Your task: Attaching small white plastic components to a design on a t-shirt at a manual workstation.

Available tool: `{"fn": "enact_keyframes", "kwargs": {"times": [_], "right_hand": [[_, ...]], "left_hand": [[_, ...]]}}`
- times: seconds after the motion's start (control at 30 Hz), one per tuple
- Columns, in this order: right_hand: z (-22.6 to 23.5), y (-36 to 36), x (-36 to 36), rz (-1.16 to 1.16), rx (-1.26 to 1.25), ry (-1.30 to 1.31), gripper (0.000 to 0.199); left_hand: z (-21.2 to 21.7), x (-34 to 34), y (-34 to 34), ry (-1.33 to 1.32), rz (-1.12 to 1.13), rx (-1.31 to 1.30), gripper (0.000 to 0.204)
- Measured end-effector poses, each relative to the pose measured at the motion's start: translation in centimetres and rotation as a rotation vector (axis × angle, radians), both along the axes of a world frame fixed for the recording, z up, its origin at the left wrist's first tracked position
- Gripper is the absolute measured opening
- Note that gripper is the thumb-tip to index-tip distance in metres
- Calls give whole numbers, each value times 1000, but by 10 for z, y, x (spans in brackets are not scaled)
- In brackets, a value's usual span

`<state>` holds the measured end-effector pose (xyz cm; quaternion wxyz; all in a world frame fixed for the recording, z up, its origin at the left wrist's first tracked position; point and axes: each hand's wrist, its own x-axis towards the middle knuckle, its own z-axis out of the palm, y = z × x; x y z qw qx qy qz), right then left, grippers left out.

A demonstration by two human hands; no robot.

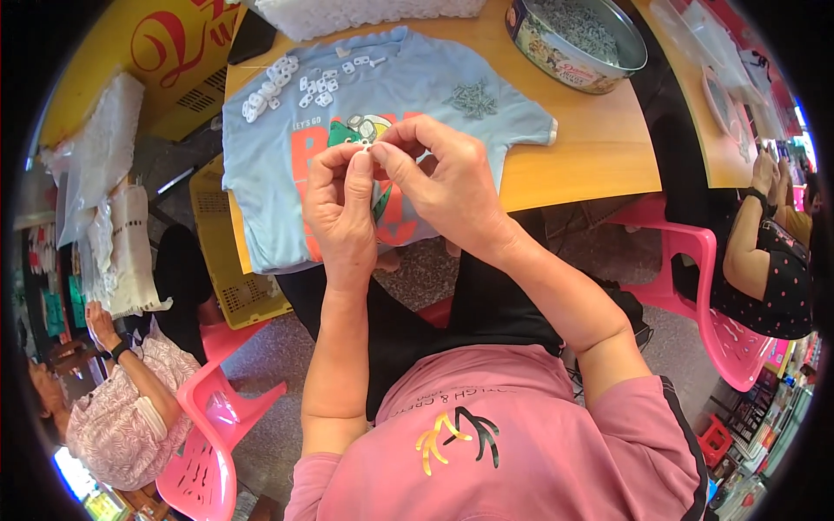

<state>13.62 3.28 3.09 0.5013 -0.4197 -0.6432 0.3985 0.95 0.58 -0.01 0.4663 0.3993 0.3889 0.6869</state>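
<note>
I cannot make out the small white piece (pixel 368 148); fingertips (pixel 360 161) cover most of it. Tin (pixel 556 54) cut off at top edge.

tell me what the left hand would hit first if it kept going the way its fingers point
The left hand points up and away, so it would probably first meet the small white part pinched with the right hand, then the blue shirt beneath. Depth is unclear.
</note>
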Motion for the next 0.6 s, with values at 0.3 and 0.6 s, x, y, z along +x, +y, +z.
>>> {"fn": "enact_keyframes", "kwargs": {"times": [0.3,0.6], "right_hand": [[-4,-4,16,-38,300,-214,13],[4,21,83,-218,487,-667,14]], "left_hand": [[2,-1,-2,43,-52,-11,9],[4,0,-2,45,-93,-8,8]]}}
